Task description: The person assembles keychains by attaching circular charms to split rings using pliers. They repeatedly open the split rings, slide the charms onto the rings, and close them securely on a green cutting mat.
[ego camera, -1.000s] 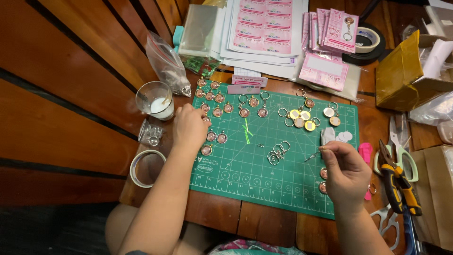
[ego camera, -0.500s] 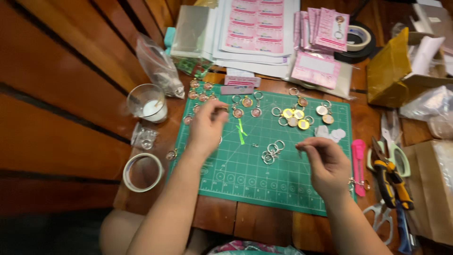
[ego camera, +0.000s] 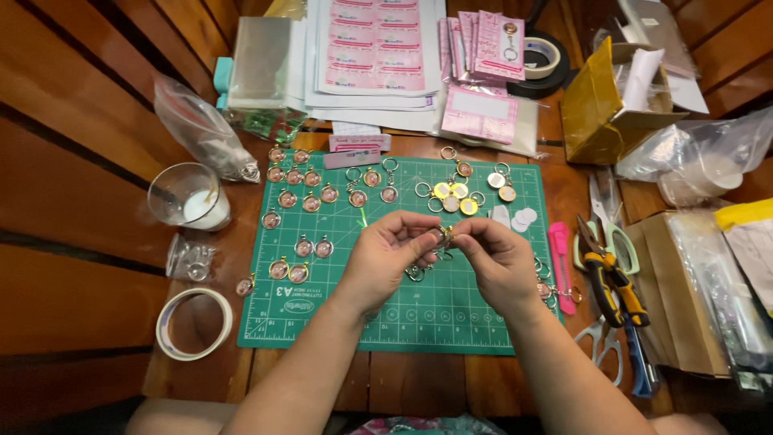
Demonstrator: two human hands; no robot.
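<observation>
Both hands have come together over the middle of the green cutting mat (ego camera: 451,322) since a moment ago, the left hand (ego camera: 386,262) and right hand (ego camera: 498,259) now pinching one small gold key-ring piece (ego camera: 443,235) between their fingertips (ego camera: 424,238). A slip could flick it down among the loose split rings (ego camera: 415,272) just beneath the fingers, or a wrist could scatter the finished pendants (ego camera: 299,247) left of them. Bare mat lies toward the body; pliers (ego camera: 605,274) crowd the right edge.

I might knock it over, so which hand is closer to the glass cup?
Left. The left hand sits nearer the glass cup, which is off to its left; the right hand lies farther right.
</observation>
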